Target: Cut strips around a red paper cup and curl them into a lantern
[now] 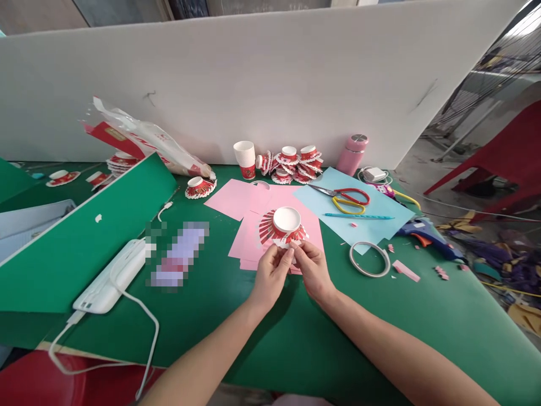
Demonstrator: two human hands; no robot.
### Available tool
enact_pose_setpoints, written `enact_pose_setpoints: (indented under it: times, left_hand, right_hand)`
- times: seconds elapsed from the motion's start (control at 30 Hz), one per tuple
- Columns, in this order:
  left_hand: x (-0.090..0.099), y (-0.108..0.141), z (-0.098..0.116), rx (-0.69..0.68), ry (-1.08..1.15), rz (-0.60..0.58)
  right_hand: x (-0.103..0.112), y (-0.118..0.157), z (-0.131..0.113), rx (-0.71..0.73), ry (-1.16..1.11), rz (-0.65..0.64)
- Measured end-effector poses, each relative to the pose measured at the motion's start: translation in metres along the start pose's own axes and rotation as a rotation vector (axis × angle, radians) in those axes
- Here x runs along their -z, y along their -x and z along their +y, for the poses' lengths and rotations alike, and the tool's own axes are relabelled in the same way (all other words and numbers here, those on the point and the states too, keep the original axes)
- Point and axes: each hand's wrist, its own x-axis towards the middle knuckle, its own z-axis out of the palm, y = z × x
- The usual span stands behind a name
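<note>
A red and white paper cup (287, 219), its side cut into strips that fan outward, is held over pink sheets (240, 248) in the middle of the table. My left hand (273, 269) pinches the fringe at the near edge. Beside it my right hand (311, 268) pinches the same edge, fingertips nearly touching the left ones. The strips at the far left lie spread flat, and fingers hide part of the near ones. Similar fringed cups (289, 163) are piled behind, next to a stack of uncut cups (245, 158).
Scissors (349, 197) and a blue pen (359, 216) lie on blue paper (380, 225). Nearby are a tape roll (351, 260), a glue gun (431, 239) and a pink bottle (353, 155). A power bank (112, 276) with cables and a green divider (93, 237) stand left.
</note>
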Motion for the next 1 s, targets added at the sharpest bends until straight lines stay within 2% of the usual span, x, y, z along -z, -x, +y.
enact_pose_setpoints:
  times: [0.27, 0.53, 0.77, 0.9, 1.0]
  left_hand:
    - [-0.001, -0.019, -0.012, -0.076, -0.039, 0.054]
    - [0.006, -0.016, -0.035, 0.009, 0.076, 0.072]
    - [0.007, -0.014, -0.029, 0.114, 0.224, 0.004]
    - [0.005, -0.016, -0.026, 0.152, 0.293, -0.023]
    - [0.006, -0.017, -0.026, 0.176, 0.316, 0.002]
  right_hand:
    - [0.011, -0.014, -0.002, 0.059, 0.086, -0.060]
    - [0.021, -0.015, 0.013, -0.033, 0.049, -0.004]
    - [0.021, -0.012, 0.008, 0.015, 0.132, 0.035]
    - [0.022, -0.009, 0.004, 0.062, 0.227, 0.007]
    - [0.022, -0.006, 0.003, 0.127, 0.305, -0.025]
